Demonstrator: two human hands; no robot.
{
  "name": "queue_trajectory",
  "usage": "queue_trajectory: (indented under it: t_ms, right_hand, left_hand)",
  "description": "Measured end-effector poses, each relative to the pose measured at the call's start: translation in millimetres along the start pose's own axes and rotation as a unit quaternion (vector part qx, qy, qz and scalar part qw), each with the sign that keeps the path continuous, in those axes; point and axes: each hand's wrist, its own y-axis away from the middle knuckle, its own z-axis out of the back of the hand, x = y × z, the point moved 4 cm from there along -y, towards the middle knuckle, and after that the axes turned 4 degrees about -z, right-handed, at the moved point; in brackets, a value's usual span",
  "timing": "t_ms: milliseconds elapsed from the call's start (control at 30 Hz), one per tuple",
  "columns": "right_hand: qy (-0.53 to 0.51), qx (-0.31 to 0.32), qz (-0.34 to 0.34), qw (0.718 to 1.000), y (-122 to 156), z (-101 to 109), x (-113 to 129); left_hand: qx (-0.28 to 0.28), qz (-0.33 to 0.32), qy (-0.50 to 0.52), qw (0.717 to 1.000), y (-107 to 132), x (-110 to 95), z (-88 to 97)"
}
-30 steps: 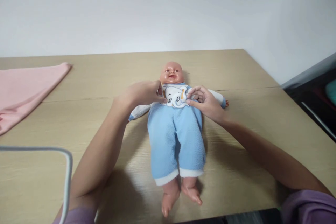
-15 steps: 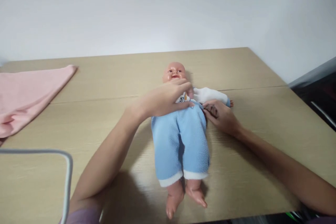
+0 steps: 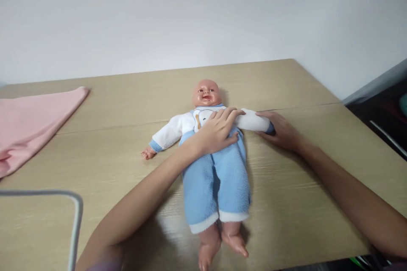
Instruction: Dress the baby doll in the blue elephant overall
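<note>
A baby doll (image 3: pixel 206 93) lies on its back on the table, feet towards me. It wears a white long-sleeved top with blue cuffs and a cartoon print, plus fuzzy blue trousers (image 3: pixel 200 190) with white hems. Across the doll's chest and waist rests my left hand (image 3: pixel 219 131), its fingers stretched towards the sleeve on the right side. My right hand (image 3: pixel 280 131) is closed round the cuff end of that white sleeve (image 3: pixel 252 120), hiding the doll's hand there. On the left, the doll's other arm (image 3: pixel 168 133) lies outstretched with its small hand showing.
A pink cloth (image 3: pixel 34 123) is spread at the table's left side. A white bar (image 3: pixel 76 216) curves through the lower left corner. The wooden table (image 3: pixel 302 203) has a seam across it and meets a pale wall (image 3: pixel 190 17); dark items stand beyond its right edge.
My right hand has moved from the trouser waistband to the sleeve's cuff. My left hand has shifted down and right from the upper chest, uncovering the doll's left-side arm and the print.
</note>
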Motion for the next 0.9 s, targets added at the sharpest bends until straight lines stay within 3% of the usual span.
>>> queue_trajectory:
  t_ms: [100, 233, 300, 400, 533, 633, 733, 900]
  right_hand:
    - [-0.057, -0.018, -0.073, 0.996, -2, 2, -1]
    - [-0.194, -0.106, -0.119, 0.968, -5, 6, 31]
    - [-0.222, -0.133, -0.108, 0.96, -4, 4, 54]
    - [-0.314, -0.101, -0.067, 0.942, -1, -6, 83]
    - [-0.384, -0.086, -0.031, 0.919, 6, -19, 92]
    - [-0.371, -0.127, -0.043, 0.919, 9, -25, 81]
    - [-0.281, -0.137, -0.072, 0.947, 7, -32, 70]
    - [-0.052, -0.069, -0.052, 0.995, 1, -47, 69]
  left_hand:
    - [-0.006, 0.019, 0.009, 1.0, -1, 2, -3.0]
    - [-0.034, 0.027, 0.02, 0.999, -3, 7, -7.4]
    - [-0.052, 0.026, 0.027, 0.998, -3, 9, -7.5]
    - [-0.052, 0.025, 0.018, 0.998, -3, 8, -7.2]
    - [-0.055, 0.019, -0.006, 0.998, -4, 7, -7.2]
    - [-0.085, 0.004, -0.004, 0.996, -4, 7, -6.7]
    - [-0.12, 0.002, 0.026, 0.992, -1, 10, -5.0]
    - [-0.188, 0.005, 0.075, 0.979, 6, 17, -0.8]
